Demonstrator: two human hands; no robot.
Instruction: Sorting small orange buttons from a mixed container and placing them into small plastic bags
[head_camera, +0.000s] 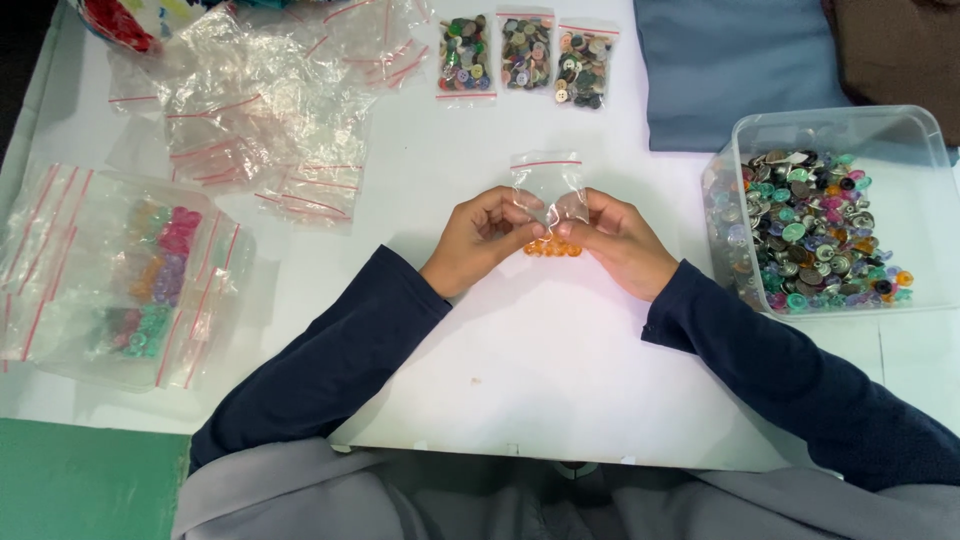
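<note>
A small clear zip bag (548, 185) with a red seal strip lies on the white table (520, 350) in front of me. Orange buttons (553, 247) sit in its near end. My left hand (480, 238) pinches the bag's left side, and my right hand (618, 240) pinches its right side. Both sets of fingertips meet over the bag just above the orange buttons. Dark blue sleeves cover both forearms.
A clear plastic tub (905, 140) of mixed buttons stands at the right. Three filled button bags (525, 55) lie at the back. Loose empty zip bags (260, 110) are piled back left. A tray (60, 360) with bags and coloured buttons sits left. Blue cloth (720, 60) lies back right.
</note>
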